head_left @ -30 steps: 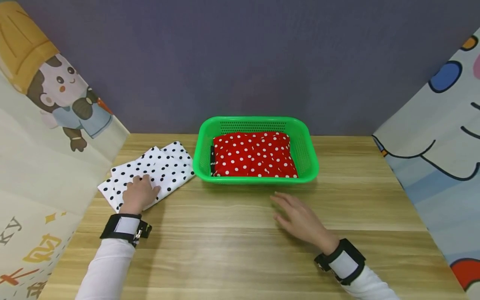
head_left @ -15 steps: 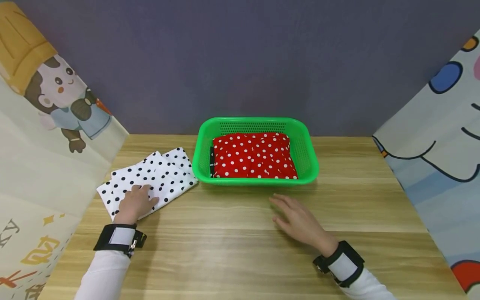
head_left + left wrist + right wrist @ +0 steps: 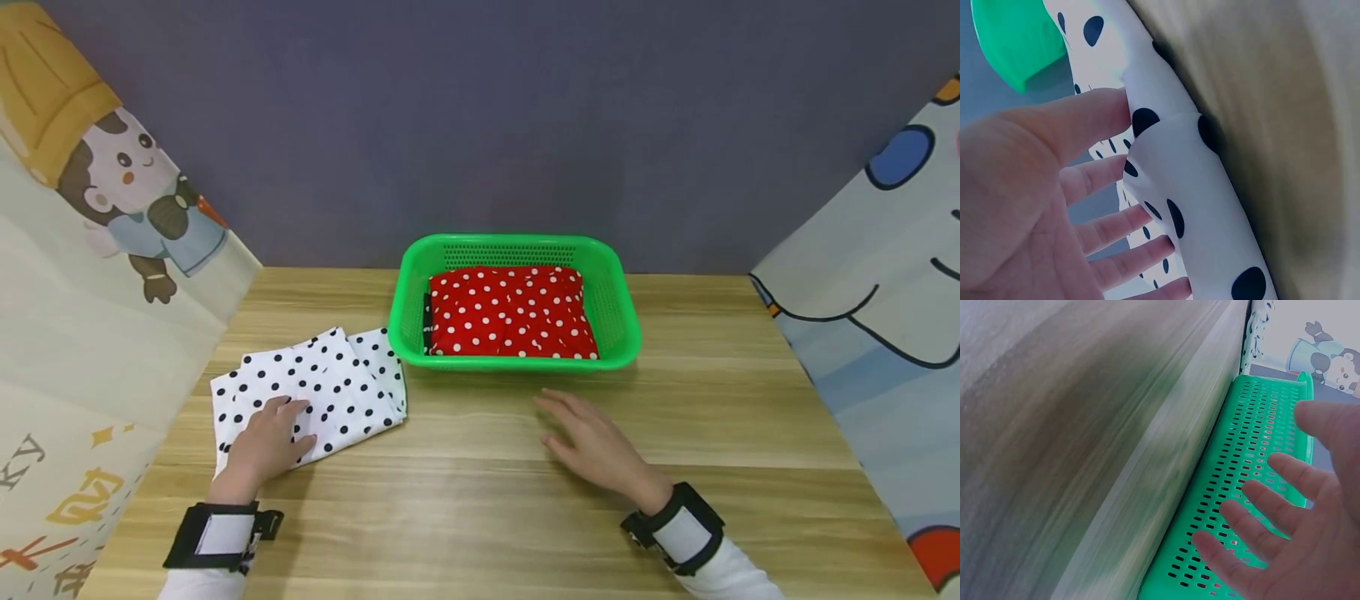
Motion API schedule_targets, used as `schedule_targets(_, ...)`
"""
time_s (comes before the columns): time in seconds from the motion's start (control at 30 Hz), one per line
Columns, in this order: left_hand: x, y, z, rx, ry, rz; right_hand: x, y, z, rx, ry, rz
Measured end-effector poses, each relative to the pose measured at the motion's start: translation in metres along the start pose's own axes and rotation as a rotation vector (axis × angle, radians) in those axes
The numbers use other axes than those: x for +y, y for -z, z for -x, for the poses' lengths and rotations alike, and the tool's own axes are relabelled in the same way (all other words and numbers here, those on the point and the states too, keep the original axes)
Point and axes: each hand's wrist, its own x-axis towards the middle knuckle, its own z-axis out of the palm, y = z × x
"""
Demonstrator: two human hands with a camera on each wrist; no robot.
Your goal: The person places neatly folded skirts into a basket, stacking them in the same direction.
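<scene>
A white cloth with black dots (image 3: 337, 392) lies folded in uneven layers on the table, left of the green basket (image 3: 517, 363). My left hand (image 3: 262, 446) rests on its near part. In the left wrist view, the fingers (image 3: 1113, 228) are spread and fairly straight, with their tips against the cloth's folded edge (image 3: 1179, 187). My right hand (image 3: 596, 446) hovers in front of the basket and holds nothing. The right wrist view shows its fingers (image 3: 1266, 534) extended and apart, near the basket's perforated side wall (image 3: 1222, 506).
Inside the basket lies a red cloth with white dots (image 3: 510, 312), and a strip of black cloth with white dots (image 3: 427, 323) shows at its left. Printed panels flank the wooden table (image 3: 480, 500); a dark grey wall (image 3: 495, 125) stands behind.
My left hand has drawn back toward me, and the white dotted cloth has slid nearer with it, turning slightly. The right hand stays nearly in place.
</scene>
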Motion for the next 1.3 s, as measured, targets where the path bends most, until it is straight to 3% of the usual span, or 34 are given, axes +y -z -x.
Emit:
schedule_targets(0.37, 0.009, -0.013, 0.037, 0.065, -0.063, -0.006, -0.003, -0.001, 0.000, 0.000, 0.012, -0.006)
schedule_targets(0.63, 0.024, -0.021, 0.058, 0.119, -0.095, -0.024, -0.005, -0.002, 0.000, 0.011, 0.028, 0.002)
schedule_targets(0.93, 0.039, -0.028, 0.071, 0.204, -0.190, -0.049, -0.011, -0.010, -0.002, -0.002, 0.068, 0.018)
schedule_targets(1.3, 0.057, -0.039, 0.074, 0.212, -0.223, -0.060, -0.026, -0.019, -0.005, -0.151, 0.072, 0.002)
